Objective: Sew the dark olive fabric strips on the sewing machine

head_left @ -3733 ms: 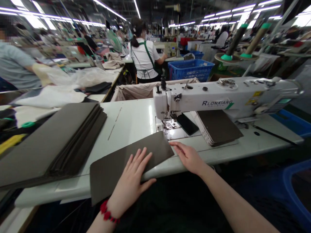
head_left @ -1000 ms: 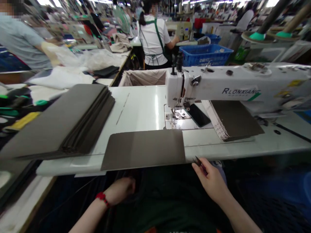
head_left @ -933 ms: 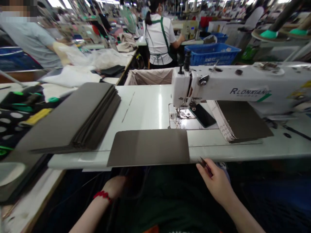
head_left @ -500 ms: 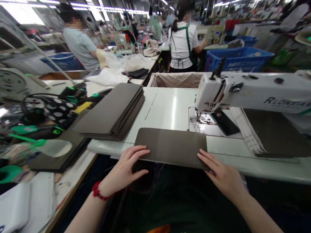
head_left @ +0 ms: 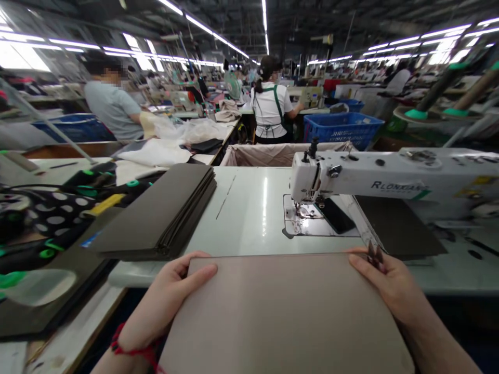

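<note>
Both my hands hold up a flat rectangular panel (head_left: 286, 311), probably leather or leatherette, with its pale taupe face towards me. My left hand (head_left: 167, 296) grips its left edge, thumb on top. My right hand (head_left: 385, 280) pinches its top right corner and also holds small dark snips (head_left: 375, 256), tips poking up. The panel's lower end runs out of the picture. Beyond it lies a stack of dark brown panels (head_left: 159, 213) on the white sewing table (head_left: 249, 218). A second dark stack (head_left: 397, 226) sits under the machine arm.
A white Rlonxiang sewing machine (head_left: 374, 182) stands on the table's right, with a black phone (head_left: 338, 215) on its bed. A cloth-lined bin (head_left: 268, 154) and blue crate (head_left: 343, 130) stand behind. Co-workers sit further back. Left, a bench holds polka-dot material and green-handled tools.
The panel has risen off the table towards me and turned over, now showing a paler face. My left hand has moved from the panel's front edge to its left edge. The view has tilted upward.
</note>
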